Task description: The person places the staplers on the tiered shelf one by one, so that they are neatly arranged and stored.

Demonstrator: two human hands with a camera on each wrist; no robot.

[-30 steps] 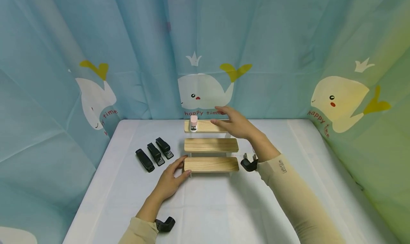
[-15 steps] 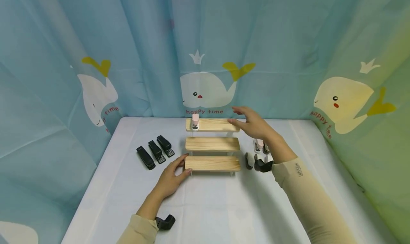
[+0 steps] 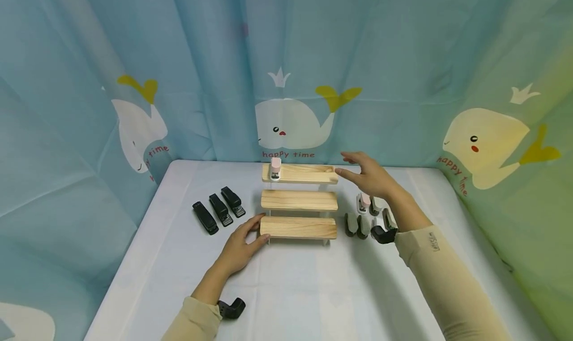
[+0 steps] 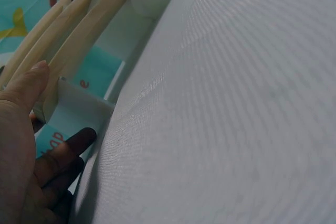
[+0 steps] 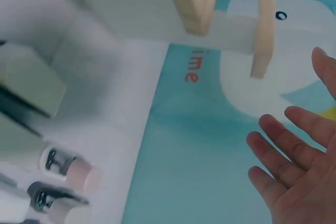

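Observation:
A three-step display stand with wooden boards (image 3: 299,200) stands mid-table. At the left end of its lowest board (image 3: 309,228), my left hand (image 3: 239,249) holds the edge, thumb at the front corner and index finger at the back one. In the left wrist view the thumb (image 4: 31,85) lies against the board end, with the other fingers (image 4: 65,153) reaching loosely below. Near the right end of the top board, my right hand (image 3: 371,176) hovers with fingers apart, nothing in it. On that board's left part sits a small pink-and-white stapler (image 3: 275,169).
Left of the stand, three black staplers (image 3: 221,209) lie in a slanted row. To its right are several small staplers, a pink one (image 3: 364,201) and grey-white ones (image 3: 351,223) among them, partly under my right wrist. A blue whale-print curtain (image 3: 215,82) hangs behind the table.
My right hand has moved right, from over the top board to beyond its right end, uncovering more of the staplers on that side. The left hand stays at the lowest board.

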